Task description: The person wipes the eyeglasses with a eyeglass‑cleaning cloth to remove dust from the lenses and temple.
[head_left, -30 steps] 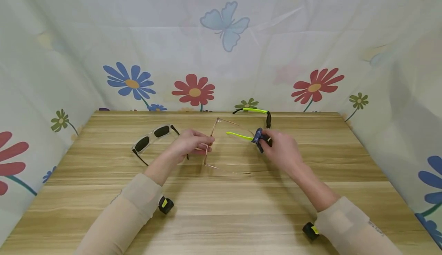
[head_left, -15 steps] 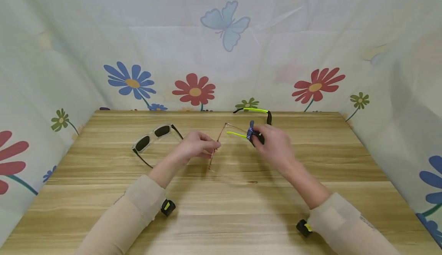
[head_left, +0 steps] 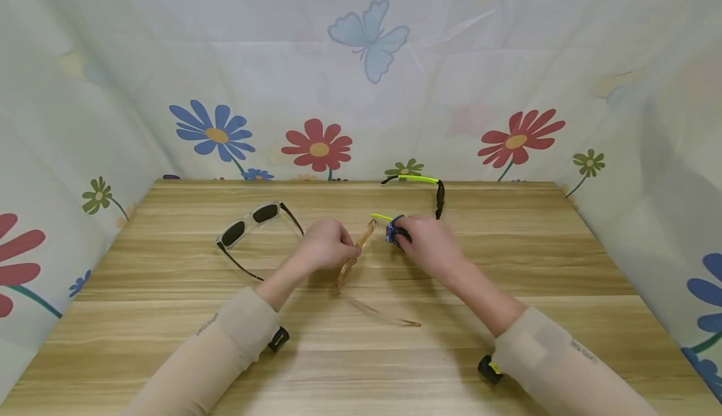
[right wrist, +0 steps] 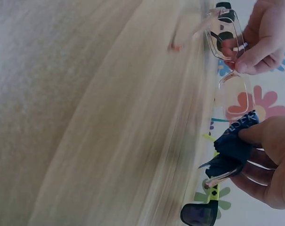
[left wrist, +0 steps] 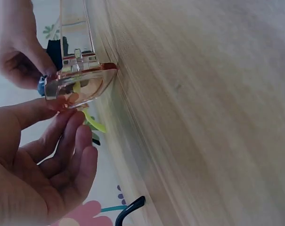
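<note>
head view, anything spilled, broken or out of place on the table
Nothing stands out: no spill or breakage shows. The clear-framed sunglasses and yellow-armed sunglasses sit on the table, arms unfolded; the left hand holds the pinkish glasses, the right hand a blue cloth.

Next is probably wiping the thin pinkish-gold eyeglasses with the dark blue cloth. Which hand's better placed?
Right, likely. The right hand pinches the dark blue printed cloth close to the thin pinkish-gold eyeglasses; the left hand is occupied holding them.
</note>
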